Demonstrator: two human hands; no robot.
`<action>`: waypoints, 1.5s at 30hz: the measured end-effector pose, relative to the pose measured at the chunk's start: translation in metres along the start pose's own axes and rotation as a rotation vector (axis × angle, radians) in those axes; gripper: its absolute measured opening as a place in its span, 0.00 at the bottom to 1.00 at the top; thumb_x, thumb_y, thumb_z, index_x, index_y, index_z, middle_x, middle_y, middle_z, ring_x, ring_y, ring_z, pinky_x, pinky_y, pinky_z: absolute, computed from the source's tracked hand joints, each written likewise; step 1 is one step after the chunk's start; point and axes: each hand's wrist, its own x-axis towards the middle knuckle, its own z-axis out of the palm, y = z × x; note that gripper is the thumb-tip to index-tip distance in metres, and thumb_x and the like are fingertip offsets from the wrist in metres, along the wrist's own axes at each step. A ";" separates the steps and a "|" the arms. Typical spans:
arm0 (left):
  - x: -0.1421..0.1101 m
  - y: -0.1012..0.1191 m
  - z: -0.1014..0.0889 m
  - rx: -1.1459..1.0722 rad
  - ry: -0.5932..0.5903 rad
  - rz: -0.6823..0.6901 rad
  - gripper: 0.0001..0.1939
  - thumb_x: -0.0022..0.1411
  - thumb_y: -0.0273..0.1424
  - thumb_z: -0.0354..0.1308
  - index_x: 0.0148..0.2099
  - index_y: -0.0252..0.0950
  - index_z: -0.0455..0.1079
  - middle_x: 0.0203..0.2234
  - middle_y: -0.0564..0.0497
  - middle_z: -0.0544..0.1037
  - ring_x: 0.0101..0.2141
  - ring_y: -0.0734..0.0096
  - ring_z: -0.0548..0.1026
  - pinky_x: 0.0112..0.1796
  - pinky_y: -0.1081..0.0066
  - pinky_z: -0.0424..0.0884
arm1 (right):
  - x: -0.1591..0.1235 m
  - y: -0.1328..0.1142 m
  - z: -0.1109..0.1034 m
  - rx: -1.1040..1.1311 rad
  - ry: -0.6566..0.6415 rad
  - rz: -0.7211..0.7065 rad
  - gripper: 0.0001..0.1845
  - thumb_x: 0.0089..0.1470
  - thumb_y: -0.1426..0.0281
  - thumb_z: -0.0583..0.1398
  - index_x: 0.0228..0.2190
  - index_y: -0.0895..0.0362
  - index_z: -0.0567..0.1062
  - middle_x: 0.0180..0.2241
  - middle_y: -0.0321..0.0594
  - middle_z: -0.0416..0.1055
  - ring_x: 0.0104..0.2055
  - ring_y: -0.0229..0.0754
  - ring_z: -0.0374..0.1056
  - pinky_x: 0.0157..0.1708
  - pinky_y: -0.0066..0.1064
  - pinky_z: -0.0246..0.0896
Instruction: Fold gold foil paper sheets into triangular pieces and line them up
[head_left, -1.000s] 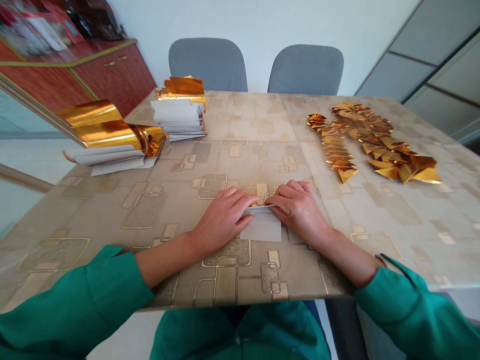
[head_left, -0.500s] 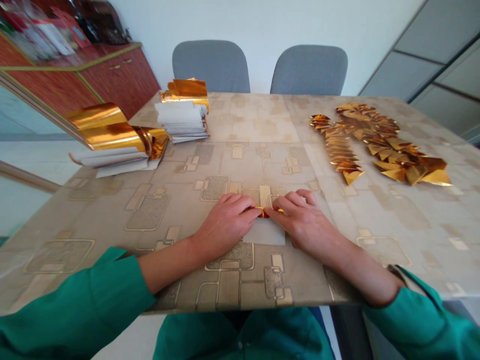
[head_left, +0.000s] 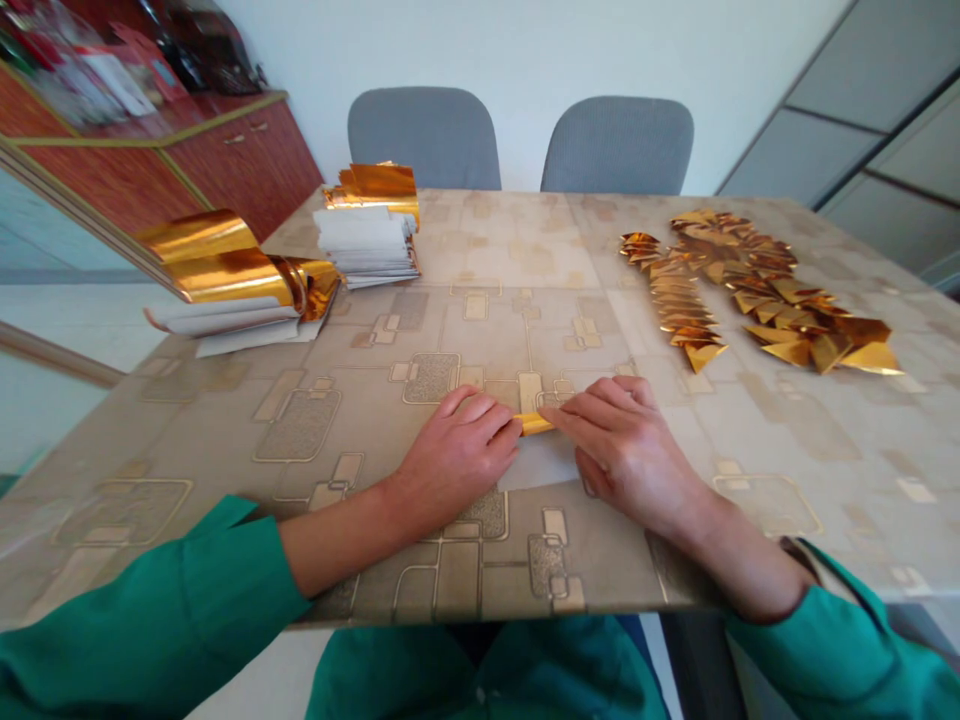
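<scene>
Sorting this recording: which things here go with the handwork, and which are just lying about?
With the work:
- partly folded gold-and-white sheet, touched by the left hand and right hand
- probably the left pile and rear stack of similar sheets, and the folded gold pieces

Just about:
- left chair, right chair
- red cabinet
</scene>
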 end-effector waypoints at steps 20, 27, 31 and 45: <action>0.000 -0.010 0.004 -0.338 0.025 0.288 0.13 0.74 0.27 0.48 0.49 0.35 0.74 0.48 0.49 0.79 0.49 0.65 0.74 0.57 0.59 0.65 | 0.009 0.019 0.015 0.188 -0.039 -0.131 0.15 0.59 0.80 0.53 0.38 0.56 0.78 0.43 0.42 0.77 0.48 0.44 0.67 0.54 0.42 0.54; 0.005 -0.014 0.000 -0.364 0.026 0.259 0.12 0.73 0.28 0.50 0.49 0.35 0.74 0.45 0.47 0.79 0.46 0.63 0.75 0.50 0.63 0.70 | 0.003 0.007 0.007 0.173 -0.090 -0.090 0.11 0.58 0.78 0.55 0.33 0.57 0.77 0.34 0.40 0.76 0.42 0.43 0.67 0.52 0.40 0.53; 0.015 -0.026 -0.003 -0.344 -0.003 0.322 0.10 0.72 0.30 0.52 0.47 0.35 0.75 0.44 0.47 0.79 0.45 0.63 0.75 0.48 0.63 0.72 | 0.001 0.005 0.004 0.139 -0.109 -0.094 0.08 0.62 0.71 0.56 0.36 0.56 0.76 0.36 0.40 0.75 0.42 0.43 0.66 0.52 0.41 0.52; 0.021 -0.025 0.010 -0.223 0.170 0.314 0.14 0.71 0.26 0.49 0.34 0.35 0.74 0.31 0.50 0.80 0.34 0.69 0.77 0.39 0.69 0.73 | 0.001 0.010 0.011 0.129 -0.081 -0.108 0.09 0.58 0.62 0.63 0.35 0.55 0.75 0.36 0.40 0.75 0.42 0.45 0.67 0.50 0.40 0.53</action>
